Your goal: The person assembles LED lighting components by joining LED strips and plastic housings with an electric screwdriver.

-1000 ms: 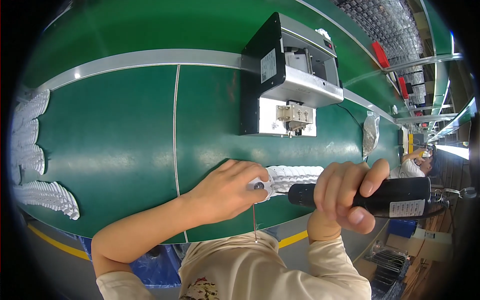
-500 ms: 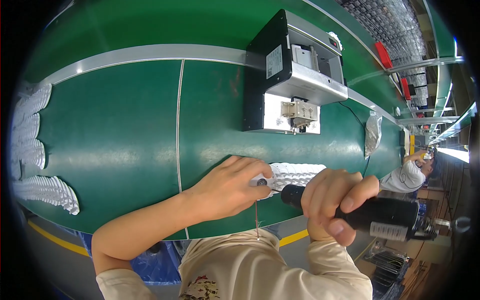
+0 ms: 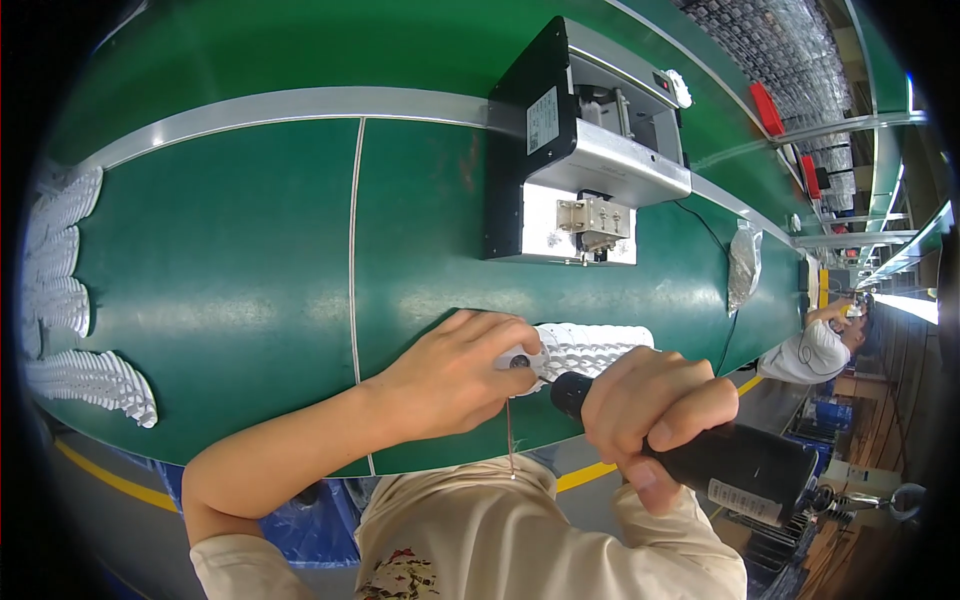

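Note:
My left hand (image 3: 465,375) is closed around a small white round part (image 3: 521,361) with a dark centre, low over the green bench near its front edge. A thin reddish wire (image 3: 510,435) hangs from this part, with a small pale tip. My right hand (image 3: 655,405) wraps round a black electric screwdriver (image 3: 735,462), tilted with its nose toward the part. Its thin bit meets the part's right side; whether it sits in a screw cannot be made out. Just behind lies a row of overlapping white parts (image 3: 600,340), partly covered by my right hand.
A black and silver bench machine (image 3: 545,120) stands at the back, its cable running right. Beside that cable lies a clear plastic bag (image 3: 744,268). More rows of white parts (image 3: 95,385) line the left end. Another person (image 3: 812,352) works far right.
My right hand and the screwdriver have shifted slightly left, and the tool's rear end has swung downward. My left hand keeps its hold on the white part, nearly still.

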`<state>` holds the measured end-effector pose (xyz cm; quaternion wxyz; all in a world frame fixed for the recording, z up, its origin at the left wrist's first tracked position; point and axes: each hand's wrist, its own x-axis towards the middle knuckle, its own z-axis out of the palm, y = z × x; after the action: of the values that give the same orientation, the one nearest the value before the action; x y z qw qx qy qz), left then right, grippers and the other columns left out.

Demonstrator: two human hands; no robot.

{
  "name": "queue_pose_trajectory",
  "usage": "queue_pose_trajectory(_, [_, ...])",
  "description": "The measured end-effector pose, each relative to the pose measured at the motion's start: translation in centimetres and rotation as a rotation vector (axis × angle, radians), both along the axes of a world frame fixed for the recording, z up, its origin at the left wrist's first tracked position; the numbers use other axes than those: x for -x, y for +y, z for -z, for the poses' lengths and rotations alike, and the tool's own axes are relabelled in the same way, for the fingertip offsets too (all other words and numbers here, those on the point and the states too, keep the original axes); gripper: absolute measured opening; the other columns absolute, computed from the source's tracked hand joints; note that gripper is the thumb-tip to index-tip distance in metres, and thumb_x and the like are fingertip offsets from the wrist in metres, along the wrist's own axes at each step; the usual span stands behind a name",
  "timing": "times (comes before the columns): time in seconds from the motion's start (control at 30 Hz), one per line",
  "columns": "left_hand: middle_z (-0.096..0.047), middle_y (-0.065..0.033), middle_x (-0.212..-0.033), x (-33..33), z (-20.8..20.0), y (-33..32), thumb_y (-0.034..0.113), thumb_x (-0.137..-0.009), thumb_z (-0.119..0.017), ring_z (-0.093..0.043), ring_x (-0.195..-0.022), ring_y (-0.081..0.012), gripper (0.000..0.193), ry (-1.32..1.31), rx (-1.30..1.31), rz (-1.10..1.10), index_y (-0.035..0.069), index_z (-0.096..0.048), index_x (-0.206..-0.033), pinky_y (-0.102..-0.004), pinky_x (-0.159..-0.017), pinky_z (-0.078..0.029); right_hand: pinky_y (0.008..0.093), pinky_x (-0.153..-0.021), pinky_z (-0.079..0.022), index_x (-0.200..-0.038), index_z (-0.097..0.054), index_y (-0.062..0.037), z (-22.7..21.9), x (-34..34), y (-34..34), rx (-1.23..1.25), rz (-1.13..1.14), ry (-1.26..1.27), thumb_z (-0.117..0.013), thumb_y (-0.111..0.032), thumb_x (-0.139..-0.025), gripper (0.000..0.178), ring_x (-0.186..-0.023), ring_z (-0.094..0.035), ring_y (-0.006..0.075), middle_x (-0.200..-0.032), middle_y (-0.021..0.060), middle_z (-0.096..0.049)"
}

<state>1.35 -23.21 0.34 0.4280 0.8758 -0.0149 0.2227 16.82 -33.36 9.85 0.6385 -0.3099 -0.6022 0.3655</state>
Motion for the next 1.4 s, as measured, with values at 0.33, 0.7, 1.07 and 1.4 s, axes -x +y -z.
queue_pose_trajectory(0.33, [-0.052,-0.006,-0.113,-0.1,-0.1,0.4,0.007,-0.062,-0.073,-0.051,-0.112,-0.0259,0.035,-0.009,-0.037,0.014,0.011,-0.067,-0.096,-0.039,-0.088,-0.043,0.0299,-0.042,-0.045,-0.093,-0.049,-0.0055,-1.5,-1.9,0.4,-0.038,-0.108,0.186,-0.07,-0.003,-0.073,0.029,-0.045,-0.054,0.0155,-0.063,0.0038,-0.056])
queue_pose_trajectory(0.7, [-0.056,-0.0081,-0.103,6.0,-1.9,3.0,0.008,-0.062,-0.077,-0.059,-0.103,-0.0298,0.033,0.026,-0.206,-0.683,0.01,-0.063,-0.091,-0.0388,-0.081,-0.048,0.0242,-0.046,-0.041,-0.105,-0.041,-0.0045,-2.9,-9.8,-2.8,-0.241,0.267,0.196,-0.063,-0.009,-0.076,0.037,-0.045,-0.045,0.0104,-0.066,0.0022,-0.047])
queue_pose_trajectory(1.07, [-0.058,-0.0102,-0.089,13.9,-2.2,-1.1,0.02,-0.058,-0.084,-0.052,-0.077,-0.027,0.037,0.56,-0.319,-1.147,0.006,-0.054,-0.075,-0.0335,-0.067,-0.037,0.0212,-0.043,-0.04,-0.102,-0.039,-0.0044,-1.1,-11.7,-4.5,-0.275,0.33,0.122,-0.066,-0.012,-0.077,0.038,-0.042,-0.044,0.0084,-0.063,0.0007,-0.045])
queue_pose_trajectory(1.4, [-0.027,-0.0216,-0.147,9.3,-1.8,0.6,0.048,-0.075,-0.069,-0.03,-0.133,-0.0352,0.086,0.52,-0.35,-0.824,0.003,-0.036,-0.139,-0.0537,-0.105,-0.021,0.0218,-0.043,-0.041,-0.101,-0.038,-0.0039,-0.8,-10.7,-4.5,-0.235,0.326,0.13,-0.066,-0.01,-0.076,0.039,-0.041,-0.043,0.0088,-0.061,0.0018,-0.045])
